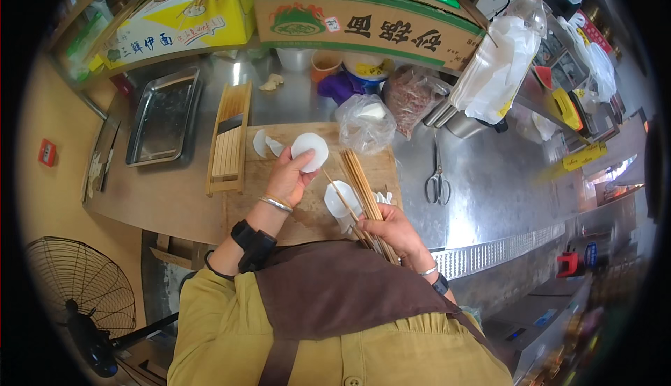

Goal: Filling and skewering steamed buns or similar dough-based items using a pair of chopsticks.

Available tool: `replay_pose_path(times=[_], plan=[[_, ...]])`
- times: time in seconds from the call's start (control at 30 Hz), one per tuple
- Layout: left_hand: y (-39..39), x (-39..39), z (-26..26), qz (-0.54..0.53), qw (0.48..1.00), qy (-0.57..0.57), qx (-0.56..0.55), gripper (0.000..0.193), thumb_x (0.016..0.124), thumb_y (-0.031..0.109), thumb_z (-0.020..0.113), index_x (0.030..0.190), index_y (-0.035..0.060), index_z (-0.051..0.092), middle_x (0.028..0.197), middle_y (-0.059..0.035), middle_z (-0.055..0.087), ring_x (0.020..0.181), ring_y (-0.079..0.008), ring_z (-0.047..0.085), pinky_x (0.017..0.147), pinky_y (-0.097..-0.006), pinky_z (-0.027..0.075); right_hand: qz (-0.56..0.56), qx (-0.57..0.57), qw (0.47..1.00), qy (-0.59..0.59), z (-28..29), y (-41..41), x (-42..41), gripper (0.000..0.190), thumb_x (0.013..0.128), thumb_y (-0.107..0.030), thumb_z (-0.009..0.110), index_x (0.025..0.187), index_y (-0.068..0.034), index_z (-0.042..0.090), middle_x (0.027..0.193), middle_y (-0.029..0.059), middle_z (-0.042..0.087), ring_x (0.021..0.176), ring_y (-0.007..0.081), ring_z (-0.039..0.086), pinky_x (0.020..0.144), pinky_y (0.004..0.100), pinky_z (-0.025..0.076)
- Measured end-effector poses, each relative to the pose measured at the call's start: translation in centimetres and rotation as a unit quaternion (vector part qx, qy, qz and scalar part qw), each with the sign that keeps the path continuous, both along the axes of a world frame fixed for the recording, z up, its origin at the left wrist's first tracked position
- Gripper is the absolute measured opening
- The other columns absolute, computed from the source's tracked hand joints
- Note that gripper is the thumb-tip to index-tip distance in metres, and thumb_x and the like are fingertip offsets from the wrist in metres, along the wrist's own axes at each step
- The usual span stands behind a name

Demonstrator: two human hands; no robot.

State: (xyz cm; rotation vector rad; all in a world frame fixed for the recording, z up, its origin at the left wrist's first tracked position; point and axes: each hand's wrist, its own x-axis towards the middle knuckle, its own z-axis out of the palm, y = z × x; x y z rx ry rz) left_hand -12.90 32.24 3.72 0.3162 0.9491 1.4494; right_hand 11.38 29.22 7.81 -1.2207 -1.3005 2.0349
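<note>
My left hand holds a round white slice, perhaps radish, above a wooden cutting board. In my right hand is a bundle of thin wooden skewers; one skewer stands apart from the bundle, its tip pointing toward the slice. Under that skewer lies another white slice, with smaller white pieces just right of the bundle. White offcuts rest near the board's far left corner. A clear plastic bag with something white inside sits on the board's far right corner.
Left of the board are a wooden slicer and a metal tray. Scissors lie on the steel counter at right. Behind are ginger, a purple cloth and a bag of reddish food, beneath a shelf with cardboard boxes.
</note>
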Motion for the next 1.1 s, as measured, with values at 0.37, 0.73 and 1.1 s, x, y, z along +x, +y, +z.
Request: replay_pose_path(times=[0.37,0.73,1.1], plan=[[-0.7,0.8,-1.5,-0.054,0.998,-0.028,-0.03,0.03,0.083,0.007,0.063,0.11,0.0134,0.053,0.103,0.002,0.059,0.087,-0.0084,0.057,0.066,-0.0197,0.047,0.005,0.005,1.0,0.005,-0.2,0.2,0.0,0.004,0.082,-0.006,0.063,0.084,-0.003,0.062,0.074,-0.0005,0.06,0.066,0.0058,0.053,0.063,0.021,0.043],[-1.7,2.2,0.0,-0.037,0.995,-0.025,0.086,0.033,0.086,0.005,0.058,0.119,0.0052,0.052,0.109,-0.0039,0.059,0.097,-0.0149,0.059,0.08,-0.0277,0.05,-0.012,0.001,1.0,0.005,0.3,0.3,-0.2,0.003,0.082,-0.005,0.062,0.081,-0.003,0.06,0.069,-0.0008,0.058,0.061,0.0059,0.053,0.057,0.0207,0.043],[-2.7,2.9,-0.7,-0.068,0.93,0.326,0.154,0.024,0.085,0.003,0.06,0.109,0.0027,0.061,0.094,-0.0008,0.064,0.081,-0.0067,0.058,0.073,-0.0223,0.048,-0.018,-0.001,1.0,0.016,-0.6,0.6,-0.2,0.004,0.081,-0.003,0.062,0.083,-0.002,0.06,0.071,0.0008,0.059,0.062,0.0075,0.054,0.058,0.0215,0.044]])
